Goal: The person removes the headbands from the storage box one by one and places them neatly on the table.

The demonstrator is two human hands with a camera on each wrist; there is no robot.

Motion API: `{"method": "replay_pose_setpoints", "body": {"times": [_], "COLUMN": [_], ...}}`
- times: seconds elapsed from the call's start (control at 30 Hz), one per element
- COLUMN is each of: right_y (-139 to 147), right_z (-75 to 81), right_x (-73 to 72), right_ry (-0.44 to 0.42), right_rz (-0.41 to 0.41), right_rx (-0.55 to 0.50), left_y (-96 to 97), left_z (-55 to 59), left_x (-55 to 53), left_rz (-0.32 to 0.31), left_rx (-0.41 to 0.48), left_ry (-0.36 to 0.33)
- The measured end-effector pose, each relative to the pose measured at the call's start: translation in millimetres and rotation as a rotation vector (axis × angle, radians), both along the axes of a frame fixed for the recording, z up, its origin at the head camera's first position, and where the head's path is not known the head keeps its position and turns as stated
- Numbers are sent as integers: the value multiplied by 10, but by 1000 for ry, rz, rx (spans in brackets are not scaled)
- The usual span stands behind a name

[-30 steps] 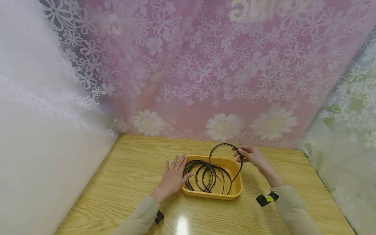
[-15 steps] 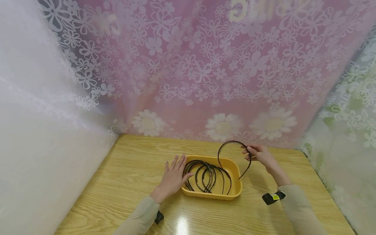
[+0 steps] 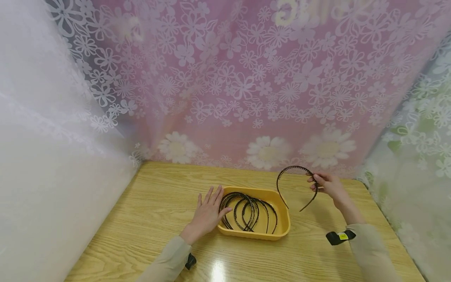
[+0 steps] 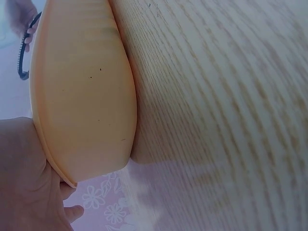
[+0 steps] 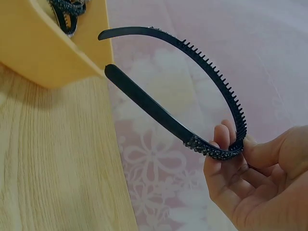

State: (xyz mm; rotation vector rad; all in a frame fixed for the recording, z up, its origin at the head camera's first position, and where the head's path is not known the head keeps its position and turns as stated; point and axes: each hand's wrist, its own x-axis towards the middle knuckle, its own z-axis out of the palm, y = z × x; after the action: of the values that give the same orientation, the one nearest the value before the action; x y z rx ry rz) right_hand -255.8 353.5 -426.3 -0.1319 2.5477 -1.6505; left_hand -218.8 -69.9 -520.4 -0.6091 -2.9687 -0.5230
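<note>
We found the right hand (image 3: 329,187) pinching a black headband (image 5: 149,105), held up near the right end of the yellow tray (image 3: 253,235) — other headbands (image 3: 251,201) lay inside. The left hand (image 3: 207,211) — fingers spread — touched the tray's left rim.

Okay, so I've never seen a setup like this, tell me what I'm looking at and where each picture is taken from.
There's no machine here, just a person's two bare hands. One picture comes from a camera worn on the head, looking forward and down; the other two come from cameras on the wrists, each watching its own hand. On the wood-grain table sits a yellow tray with several black headbands inside. The left hand rests against the tray's left end. The right hand holds up one toothed black headband between its fingers, near the tray's right end.
</note>
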Motion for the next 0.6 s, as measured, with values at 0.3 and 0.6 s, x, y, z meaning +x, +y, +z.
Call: {"method": "replay_pose_setpoints", "body": {"times": [0.3, 0.6], "right_y": [204, 357], "right_z": [-45, -128], "right_x": [10, -4], "right_ry": [19, 19], "right_rz": [-25, -47], "right_rx": [-3, 32], "left_y": [1, -1], "left_z": [-7, -14], "left_x": [-6, -6], "left_rz": [-3, -8], "left_rx": [-5, 4], "left_ry": [16, 21]}}
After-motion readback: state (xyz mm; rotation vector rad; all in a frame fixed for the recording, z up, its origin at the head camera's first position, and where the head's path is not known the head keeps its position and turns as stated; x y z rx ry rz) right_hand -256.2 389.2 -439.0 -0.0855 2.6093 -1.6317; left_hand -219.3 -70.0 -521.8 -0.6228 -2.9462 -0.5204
